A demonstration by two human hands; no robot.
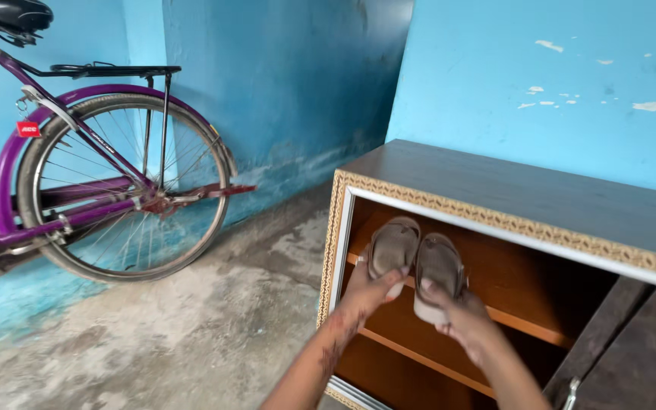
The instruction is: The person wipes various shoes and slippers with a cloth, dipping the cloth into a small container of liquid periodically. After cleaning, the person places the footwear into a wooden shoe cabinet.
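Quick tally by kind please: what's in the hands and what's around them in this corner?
Sandals: 2, one in the left hand, the left sandal, and one in the right hand, the right sandal
Wooden shoe cabinet: 1
Purple bicycle: 1
Total: 4

Soft, even daylight fills the scene — no hard shadows on the floor [191, 326] or the blue walls [290, 83]. The cabinet [540, 197] top carries a faint sheen, while its inside falls into shade, darkest at lower right. Focus is sharp throughout — wide-angle stretch bends the bicycle [108, 182] at the left edge.
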